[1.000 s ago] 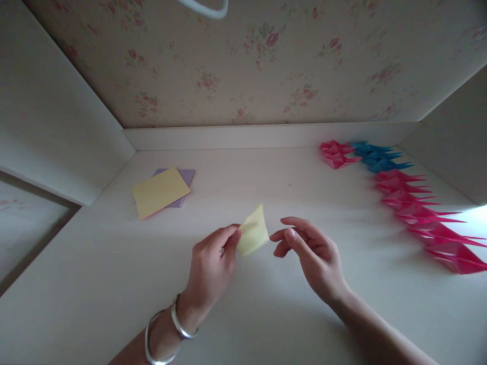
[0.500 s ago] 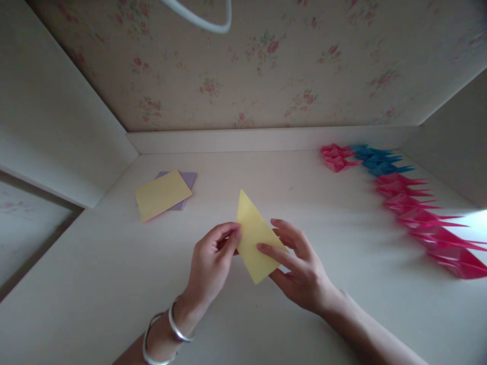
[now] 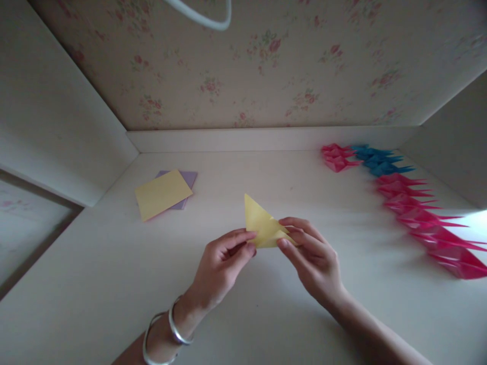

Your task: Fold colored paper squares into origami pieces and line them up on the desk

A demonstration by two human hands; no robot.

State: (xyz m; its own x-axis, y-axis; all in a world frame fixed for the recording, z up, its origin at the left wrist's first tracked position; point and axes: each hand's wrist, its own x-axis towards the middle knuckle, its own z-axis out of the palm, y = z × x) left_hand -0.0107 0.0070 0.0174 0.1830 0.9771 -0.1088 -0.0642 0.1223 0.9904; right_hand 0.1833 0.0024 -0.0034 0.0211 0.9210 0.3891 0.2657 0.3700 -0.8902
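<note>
A folded yellow paper (image 3: 262, 223), now a pointed triangle, is held just above the white desk (image 3: 114, 263) between both hands. My left hand (image 3: 222, 263), with two silver bangles on its wrist, pinches the paper's lower left edge. My right hand (image 3: 312, 258) pinches the paper's right corner with thumb and fingers closed on it.
A small stack of flat sheets, yellow on top of purple (image 3: 163, 192), lies at the back left. A curved row of folded pink paper pieces (image 3: 426, 218) and blue ones (image 3: 376, 159) runs along the right side. A flowered wall stands behind the desk.
The yellow paper has been folded from a larger sheet into a smaller triangle. My right hand shifted from lying under the sheet to pinching its right corner.
</note>
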